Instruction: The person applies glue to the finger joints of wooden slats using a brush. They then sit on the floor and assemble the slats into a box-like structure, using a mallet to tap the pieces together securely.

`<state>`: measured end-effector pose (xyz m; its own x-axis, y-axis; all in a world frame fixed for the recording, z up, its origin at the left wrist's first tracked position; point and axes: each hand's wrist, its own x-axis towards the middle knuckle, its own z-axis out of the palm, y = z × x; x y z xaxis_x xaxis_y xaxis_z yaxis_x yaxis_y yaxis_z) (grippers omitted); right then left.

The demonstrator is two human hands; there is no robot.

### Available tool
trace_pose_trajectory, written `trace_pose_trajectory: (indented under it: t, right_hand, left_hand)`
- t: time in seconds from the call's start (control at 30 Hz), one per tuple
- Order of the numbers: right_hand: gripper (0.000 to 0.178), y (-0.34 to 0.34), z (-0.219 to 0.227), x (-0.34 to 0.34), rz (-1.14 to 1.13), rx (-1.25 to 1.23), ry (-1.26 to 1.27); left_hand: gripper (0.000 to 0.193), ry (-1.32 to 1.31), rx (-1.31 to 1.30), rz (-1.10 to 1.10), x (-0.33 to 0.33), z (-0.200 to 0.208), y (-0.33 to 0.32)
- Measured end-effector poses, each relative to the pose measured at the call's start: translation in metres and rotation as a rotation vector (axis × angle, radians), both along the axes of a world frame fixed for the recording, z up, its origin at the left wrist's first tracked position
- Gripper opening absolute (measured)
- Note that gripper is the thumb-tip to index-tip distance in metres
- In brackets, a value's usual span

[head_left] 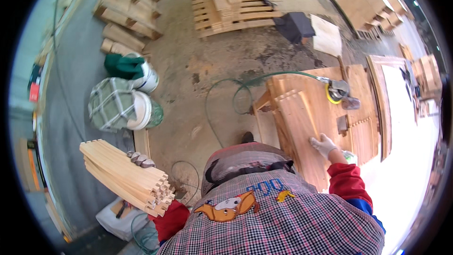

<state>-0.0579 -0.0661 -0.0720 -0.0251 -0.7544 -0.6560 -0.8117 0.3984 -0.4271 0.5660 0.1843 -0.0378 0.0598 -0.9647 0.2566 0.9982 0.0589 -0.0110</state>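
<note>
Holding pale, notched wooden boards (115, 166) with grey-gloved left hand (142, 160); touching with loosely spread, white-gloved right hand (323, 146) long brown wooden board (300, 137) on wooden counter (327, 111), lying just leftward, pointing lengthwise forward

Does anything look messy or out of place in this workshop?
Two things stand out. Dark patches blotch the concrete floor ahead, perhaps stains; I can't tell of what. The green hose lies in loose loops across that floor, beside the worktable, where someone might trip.
</note>
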Motion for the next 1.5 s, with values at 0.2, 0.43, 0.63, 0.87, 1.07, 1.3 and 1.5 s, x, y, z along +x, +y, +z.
trace_pose_trajectory:
  t: [0.2, 0.43, 0.63, 0.87, 1.07, 1.3, 1.5]
  right_hand:
    - [0.082, 0.018, 0.013, 0.015, 0.019, 0.093, -0.037]
    - [0.084, 0.015, 0.046, 0.035, 0.019, 0.195, -0.155]
    - [0.073, 0.003, 0.056, 0.036, 0.001, 0.353, -0.400]
    - [0.070, -0.014, 0.051, 0.064, 0.028, 0.323, -0.465]
    - [0.070, -0.086, 0.085, 0.119, -0.126, 0.531, -0.598]
    - [0.088, -0.146, 0.086, 0.207, 0.045, 0.449, -0.352]
    - [0.087, -0.162, 0.048, 0.194, -0.064, 0.388, -0.325]
  left_hand:
    - [0.020, 0.022, 0.080, -0.084, -0.043, 0.025, -0.127]
    - [0.022, -0.133, 0.254, -0.268, -0.092, 0.076, -0.230]
    - [0.022, -0.071, 0.382, -0.365, -0.091, 0.060, -0.256]
    - [0.028, 0.045, 0.407, -0.427, -0.035, 0.021, -0.263]
    - [0.024, 0.050, 0.415, -0.244, 0.036, 0.004, -0.283]
    - [0.025, 0.057, 0.323, -0.264, 0.143, -0.029, -0.340]
    - [0.029, 0.098, 0.292, -0.353, 0.157, -0.046, -0.416]
